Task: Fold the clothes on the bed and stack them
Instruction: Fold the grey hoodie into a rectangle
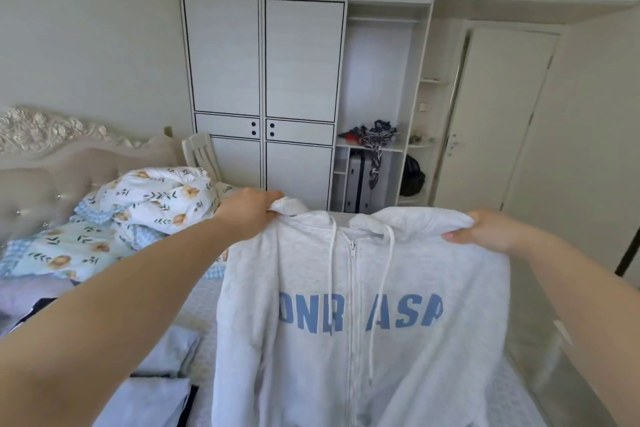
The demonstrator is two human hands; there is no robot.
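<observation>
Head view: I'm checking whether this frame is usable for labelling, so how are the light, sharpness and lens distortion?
Head view: soft, even daylight, no glare or hard shadows; the grey hoodie, pinched at the shoulders by the left hand and right hand, is sharp enough to show its blue lettering; wide-angle bending curves the wardrobe edges; the lower right corner looks smeared.

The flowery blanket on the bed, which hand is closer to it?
Left. The left hand grips the hoodie shoulder right beside the flowery blanket; the right hand holds the other shoulder, far across.
</observation>
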